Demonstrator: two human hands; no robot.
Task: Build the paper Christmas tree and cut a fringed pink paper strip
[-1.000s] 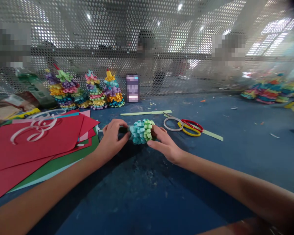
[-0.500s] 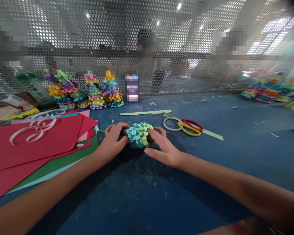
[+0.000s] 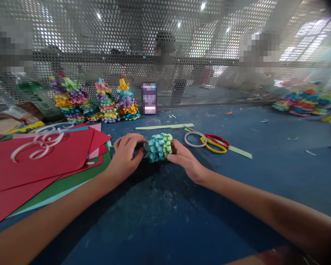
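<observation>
The left hand (image 3: 126, 156) and right hand (image 3: 185, 161) clamp the curled-paper roll (image 3: 160, 147) from opposite ends, above the blue table (image 3: 160, 217), near the scissors (image 3: 213, 143). The step appears to be shaping the roll; the next move calls for a steady two-handed hold.

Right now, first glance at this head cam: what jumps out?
The eye goes to the teal-and-green looped paper roll at centre, held between the left hand and right hand. Behind it, tiered multicoloured paper trees stand in a row along the far edge of the blue table. To the left, loose red card sheets fan out, while red-and-yellow-handled scissors lie to the right of the hands.
</observation>
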